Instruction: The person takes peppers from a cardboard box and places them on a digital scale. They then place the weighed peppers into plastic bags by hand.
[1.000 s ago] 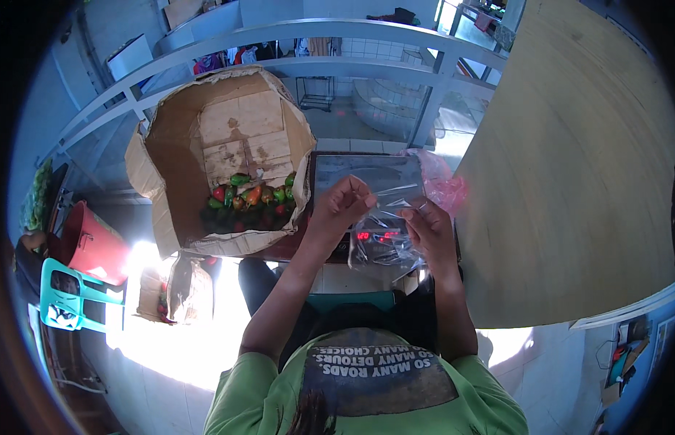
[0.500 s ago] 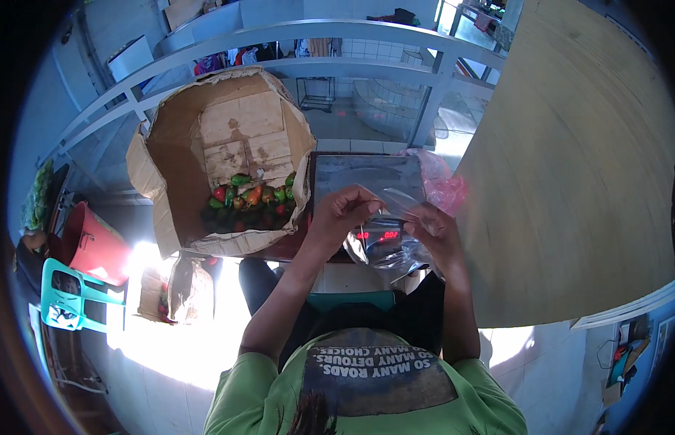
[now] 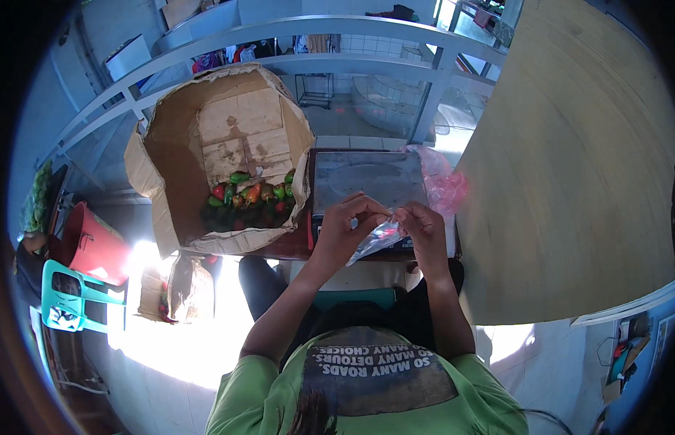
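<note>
Left hand (image 3: pixel 348 228): pinching my clear bag (image 3: pixel 375 242).
Right hand (image 3: pixel 426 228): pinching it — beside my left.
Bag: between my hands, trailing toward 7 o'clock.
Scale (image 3: pixel 366 174): 12 o'clock.
Pepper carton (image 3: pixel 169 156): 10 o'clock.

Beyond the far edge of the desk (image 3: pixel 297 243) runs a pale railing (image 3: pixel 315 27), a white-tiled wall (image 3: pixel 363 46) behind it. A broad wooden panel (image 3: pixel 569 167) rises past the right edge. Well off the left edge is a turquoise chair (image 3: pixel 62 293). Hard sunlight (image 3: pixel 221 341) whitens the tiled floor (image 3: pixel 163 399) near the near left corner.
</note>
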Motion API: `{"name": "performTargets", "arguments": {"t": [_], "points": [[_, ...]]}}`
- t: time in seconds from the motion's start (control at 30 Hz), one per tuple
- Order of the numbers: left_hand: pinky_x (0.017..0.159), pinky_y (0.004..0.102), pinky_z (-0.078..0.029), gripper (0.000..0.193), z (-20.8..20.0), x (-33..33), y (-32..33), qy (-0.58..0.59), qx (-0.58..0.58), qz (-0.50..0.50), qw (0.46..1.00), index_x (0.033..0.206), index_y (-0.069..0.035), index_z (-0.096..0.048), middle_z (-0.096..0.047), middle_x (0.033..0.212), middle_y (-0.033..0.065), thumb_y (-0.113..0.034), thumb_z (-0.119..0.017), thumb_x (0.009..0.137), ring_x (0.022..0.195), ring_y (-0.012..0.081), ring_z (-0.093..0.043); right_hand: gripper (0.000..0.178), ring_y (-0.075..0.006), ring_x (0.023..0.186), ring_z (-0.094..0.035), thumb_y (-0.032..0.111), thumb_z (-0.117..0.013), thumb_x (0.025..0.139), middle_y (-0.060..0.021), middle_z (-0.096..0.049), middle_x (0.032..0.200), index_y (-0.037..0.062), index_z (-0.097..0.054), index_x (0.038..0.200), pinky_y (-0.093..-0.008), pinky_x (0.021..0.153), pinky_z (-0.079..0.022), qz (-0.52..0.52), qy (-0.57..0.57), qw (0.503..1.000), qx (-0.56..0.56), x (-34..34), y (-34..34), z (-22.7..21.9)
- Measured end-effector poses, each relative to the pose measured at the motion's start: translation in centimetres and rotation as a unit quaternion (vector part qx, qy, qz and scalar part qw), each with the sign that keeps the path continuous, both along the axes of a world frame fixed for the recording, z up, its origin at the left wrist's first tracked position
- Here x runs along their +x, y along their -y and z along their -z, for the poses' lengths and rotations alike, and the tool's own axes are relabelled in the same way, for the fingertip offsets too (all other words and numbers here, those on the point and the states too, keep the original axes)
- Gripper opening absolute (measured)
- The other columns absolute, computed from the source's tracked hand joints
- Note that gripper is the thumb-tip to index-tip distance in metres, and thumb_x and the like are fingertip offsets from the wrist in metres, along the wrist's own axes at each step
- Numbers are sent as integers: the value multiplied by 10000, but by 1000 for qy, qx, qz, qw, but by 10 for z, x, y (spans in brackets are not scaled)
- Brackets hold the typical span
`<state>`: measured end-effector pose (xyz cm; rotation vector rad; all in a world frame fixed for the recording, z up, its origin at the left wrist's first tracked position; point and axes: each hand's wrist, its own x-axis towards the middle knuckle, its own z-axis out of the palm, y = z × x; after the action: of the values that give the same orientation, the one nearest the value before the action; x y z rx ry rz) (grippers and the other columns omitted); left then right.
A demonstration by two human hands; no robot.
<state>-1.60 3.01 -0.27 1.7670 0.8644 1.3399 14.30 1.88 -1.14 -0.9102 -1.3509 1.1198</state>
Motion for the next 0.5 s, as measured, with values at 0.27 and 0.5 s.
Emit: {"name": "performTargets", "arguments": {"t": [0.27,0.5], "points": [[490,251,-305,177,5,2,3,-56,-20,-20,998,689,31,-485,-436,616,45,-75,-603,767,546,92,-370,137,-28,581,-369,157,-556,841,45,-451,639,21,-551,821,-188,507,-283,13,17,999,35,-1,4,7],[504,279,-327,154,11,11,6,12,-9,-14,1000,703,32,-469,-426,619,76,-47,-583,770,552,131,-371,197,-27,567,-376,204,-548,852,47,-430,611,30,-540,761,-190,504,-304,70,-43,996,-36,-8,6,7]]}}
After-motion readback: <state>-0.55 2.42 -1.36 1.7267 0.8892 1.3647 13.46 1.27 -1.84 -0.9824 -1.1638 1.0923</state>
